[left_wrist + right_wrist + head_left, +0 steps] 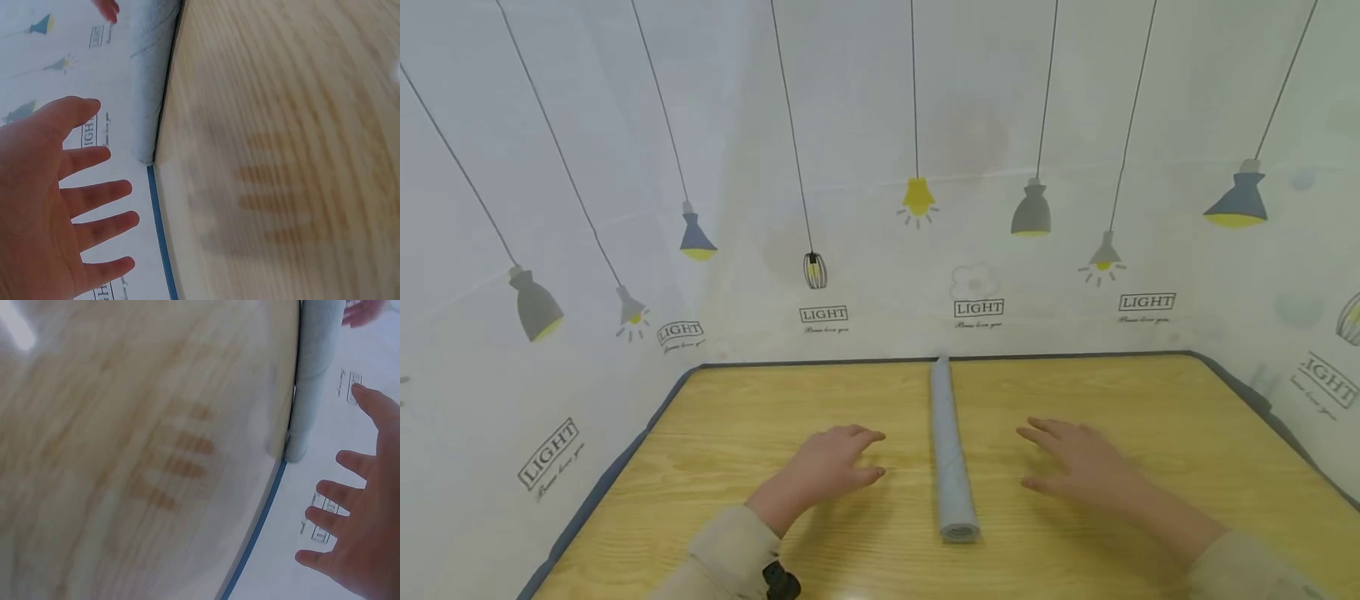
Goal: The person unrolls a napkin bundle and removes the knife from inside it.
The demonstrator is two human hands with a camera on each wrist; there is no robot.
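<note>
A light grey-blue roll of soft sheet material (pixel 952 454) lies on the wooden table, pointing from the back edge toward me. Its near end shows the spiral of its layers. To the left of it my left hand (pixel 823 467) hovers with fingers spread, holding nothing. My right hand (pixel 1086 467) is held on the other side, fingers apart and nothing in them. Both hands are apart from the roll, thumbs toward it. In the left wrist view the left palm (pixel 37 206) shows with straight fingers; the right palm (pixel 369 512) looks alike in the right wrist view.
The wood-grained table (pixel 775 400) has a dark blue border (pixel 617 462) along its edges. White cloth walls (pixel 865 100) printed with hanging lamps and the word LIGHT rise at the back and both sides. A small black device (pixel 781 581) sits at the left cuff.
</note>
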